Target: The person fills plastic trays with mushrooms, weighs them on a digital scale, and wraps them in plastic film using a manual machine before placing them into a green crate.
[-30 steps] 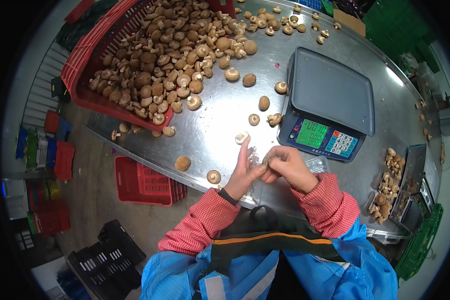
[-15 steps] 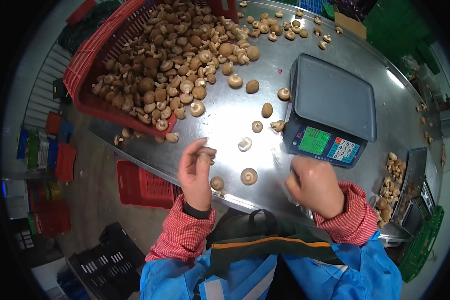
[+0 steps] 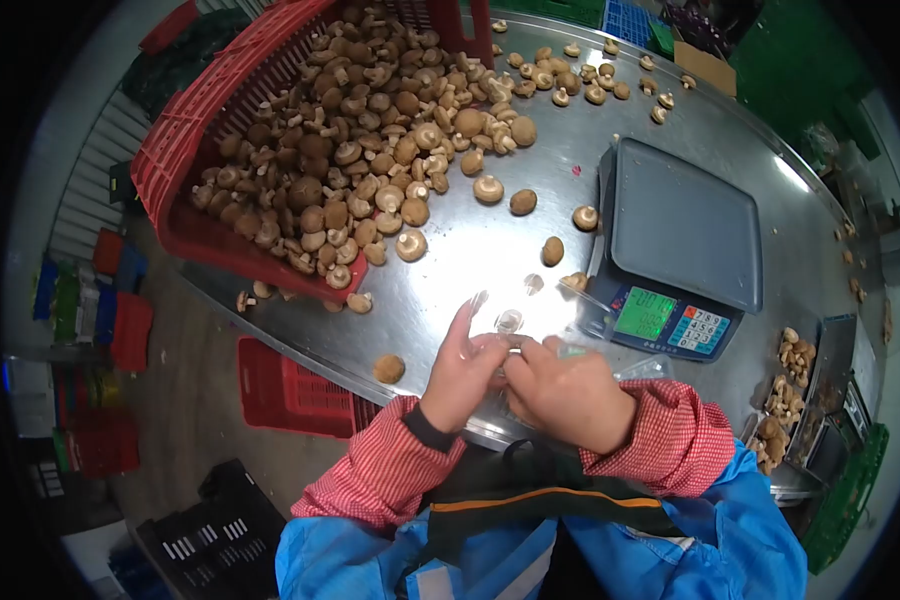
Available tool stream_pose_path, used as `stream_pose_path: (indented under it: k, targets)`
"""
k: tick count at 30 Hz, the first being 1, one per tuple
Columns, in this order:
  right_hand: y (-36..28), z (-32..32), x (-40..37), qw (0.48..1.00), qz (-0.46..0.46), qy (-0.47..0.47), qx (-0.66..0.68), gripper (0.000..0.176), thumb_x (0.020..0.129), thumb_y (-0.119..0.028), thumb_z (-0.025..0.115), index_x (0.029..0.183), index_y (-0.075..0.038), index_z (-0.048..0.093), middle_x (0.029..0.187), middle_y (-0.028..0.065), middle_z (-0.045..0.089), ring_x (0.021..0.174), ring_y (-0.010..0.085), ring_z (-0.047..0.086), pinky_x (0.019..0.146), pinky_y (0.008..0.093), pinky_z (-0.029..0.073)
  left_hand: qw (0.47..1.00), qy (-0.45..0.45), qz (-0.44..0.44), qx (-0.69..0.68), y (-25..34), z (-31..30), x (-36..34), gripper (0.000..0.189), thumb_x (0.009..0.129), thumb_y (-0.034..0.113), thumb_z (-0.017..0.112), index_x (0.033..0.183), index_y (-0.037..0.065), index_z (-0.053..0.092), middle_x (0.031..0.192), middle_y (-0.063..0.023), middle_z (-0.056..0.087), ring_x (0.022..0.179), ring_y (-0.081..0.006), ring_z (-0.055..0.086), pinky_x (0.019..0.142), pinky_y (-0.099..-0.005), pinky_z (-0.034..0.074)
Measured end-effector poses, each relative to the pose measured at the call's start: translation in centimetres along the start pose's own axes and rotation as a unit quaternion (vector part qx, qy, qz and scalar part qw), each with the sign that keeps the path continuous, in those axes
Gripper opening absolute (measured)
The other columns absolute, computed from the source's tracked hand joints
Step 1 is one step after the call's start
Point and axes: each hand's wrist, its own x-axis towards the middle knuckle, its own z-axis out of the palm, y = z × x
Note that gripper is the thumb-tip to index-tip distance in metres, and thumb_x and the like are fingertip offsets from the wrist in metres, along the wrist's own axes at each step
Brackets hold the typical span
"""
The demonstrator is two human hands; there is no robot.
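Note:
My left hand and my right hand meet above the front edge of the steel table. Their fingers are pinched together around a clear plastic bag, whose thin film spreads over the tabletop toward the scale. A pale mushroom shows through or beside the film just beyond my fingertips. One brown mushroom lies left of my left hand. The digital scale, its grey tray bare and display lit green, stands right of my hands.
A tipped red crate spills many mushrooms at the upper left. More mushrooms lie along the far edge. Mushroom clusters sit at the right. Below the table is another red crate.
Both hands have come together at the table's front edge, my left moving right and my right moving left. The plastic film is now spread before them. The view has shifted slightly.

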Motion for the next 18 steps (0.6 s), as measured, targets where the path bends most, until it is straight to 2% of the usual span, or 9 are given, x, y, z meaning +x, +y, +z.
stream_pose_path:
  k: [4, 6, 7, 8, 11, 12, 14, 16, 18]
  targets:
    - [5.8, -1.0, 4.1, 0.99, 0.048, 0.125, -0.051, 0.043, 0.074, -0.024, 0.071, 0.107, 0.0, 0.059, 0.08, 0.0106, 0.059, 0.072, 0.0212, 0.063, 0.054, 0.0277, 0.049, 1.0, -0.025, -0.002, -0.001, 0.9, -2.6, 2.3, 0.044, 0.095, 0.013, 0.051, 0.136, 0.005, 0.04, 0.115, -0.0158, 0.062, 0.099, -0.022, 0.064, 0.073, -0.0288, 0.056]
    - [9.9, 3.8, 4.6, 0.984, 0.135, 0.025, 0.112, 0.043, 0.079, -0.023, 0.071, 0.112, 0.001, 0.058, 0.08, 0.0098, 0.06, 0.069, 0.0182, 0.063, 0.054, 0.0249, 0.048, 0.999, -0.047, 0.001, -0.024, 1.6, -3.3, 3.2, 0.041, 0.095, 0.013, 0.051, 0.134, 0.004, 0.044, 0.117, -0.0156, 0.06, 0.103, -0.0212, 0.062, 0.081, -0.03, 0.053]
    - [11.6, 3.9, 6.2, 0.826, 0.261, -0.173, 0.469, 0.032, 0.086, -0.018, 0.066, 0.111, 0.001, 0.058, 0.08, 0.007, 0.061, 0.064, 0.0142, 0.063, 0.054, 0.0231, 0.047, 0.999, 0.003, 0.033, -0.012, 1.4, -4.0, 4.0, 0.042, 0.094, 0.014, 0.053, 0.134, 0.004, 0.043, 0.118, -0.016, 0.059, 0.106, -0.0219, 0.059, 0.085, -0.0312, 0.051]
    - [13.4, 5.4, 7.1, 0.698, 0.313, -0.215, 0.608, 0.028, 0.088, -0.015, 0.062, 0.112, 0.0, 0.058, 0.079, 0.005, 0.062, 0.059, 0.0116, 0.062, 0.052, 0.0221, 0.046, 0.996, 0.054, 0.067, -0.001, 0.6, -5.4, 5.4, 0.045, 0.094, 0.015, 0.054, 0.135, 0.004, 0.043, 0.12, -0.0164, 0.057, 0.108, -0.0227, 0.057, 0.089, -0.0325, 0.049]
    - [21.4, 7.3, 10.9, 0.748, 0.397, -0.025, 0.531, 0.02, 0.088, -0.006, 0.053, 0.107, -0.003, 0.057, 0.074, 0.0088, 0.063, 0.055, 0.0158, 0.063, 0.044, 0.0305, 0.05, 0.919, 0.25, 0.212, 0.219, -2.3, -12.0, 9.5, 0.076, 0.078, 0.022, 0.075, 0.14, 0.002, 0.034, 0.131, -0.0221, 0.046, 0.12, -0.0311, 0.045, 0.101, -0.041, 0.038]
    - [26.0, 9.0, 12.3, 0.815, 0.374, 0.072, 0.436, 0.018, 0.089, -0.007, 0.049, 0.105, -0.004, 0.057, 0.073, 0.0121, 0.063, 0.056, 0.0171, 0.064, 0.045, 0.0309, 0.05, 0.871, 0.297, 0.216, 0.325, -2.5, -13.9, 9.9, 0.085, 0.074, 0.024, 0.078, 0.141, 0.002, 0.031, 0.131, -0.0252, 0.043, 0.12, -0.0341, 0.044, 0.102, -0.0423, 0.037]
    - [30.6, 6.7, 16.1, 0.879, 0.431, 0.103, 0.175, 0.022, 0.093, -0.014, 0.044, 0.107, -0.003, 0.057, 0.086, 0.0208, 0.067, 0.068, 0.0313, 0.068, 0.063, 0.0414, 0.053, 0.8, 0.337, 0.183, 0.462, -2.2, -15.2, 11.2, 0.098, 0.068, 0.027, 0.082, 0.144, 0.002, 0.025, 0.131, -0.0299, 0.04, 0.12, -0.0391, 0.043, 0.102, -0.0444, 0.035]
    - [34.8, 7.4, 18.9, 0.896, 0.427, 0.119, 0.021, 0.023, 0.092, -0.014, 0.045, 0.108, -0.003, 0.057, 0.093, 0.0236, 0.066, 0.082, 0.0354, 0.066, 0.073, 0.0433, 0.051, 0.771, 0.335, 0.112, 0.53, -1.1, -14.7, 12.7, 0.107, 0.063, 0.03, 0.085, 0.145, 0.002, 0.021, 0.13, -0.0332, 0.038, 0.119, -0.0431, 0.041, 0.103, -0.046, 0.033]
    - [37.3, 9.0, 21.1, 0.891, 0.441, 0.099, -0.033, 0.025, 0.091, -0.013, 0.046, 0.113, -0.004, 0.056, 0.102, 0.0248, 0.064, 0.095, 0.0377, 0.063, 0.083, 0.0437, 0.048, 0.73, 0.342, 0.163, 0.569, -0.2, -14.2, 15.6, 0.113, 0.059, 0.029, 0.087, 0.146, 0.002, 0.019, 0.124, -0.0313, 0.043, 0.115, -0.0427, 0.044, 0.1, -0.0454, 0.035]
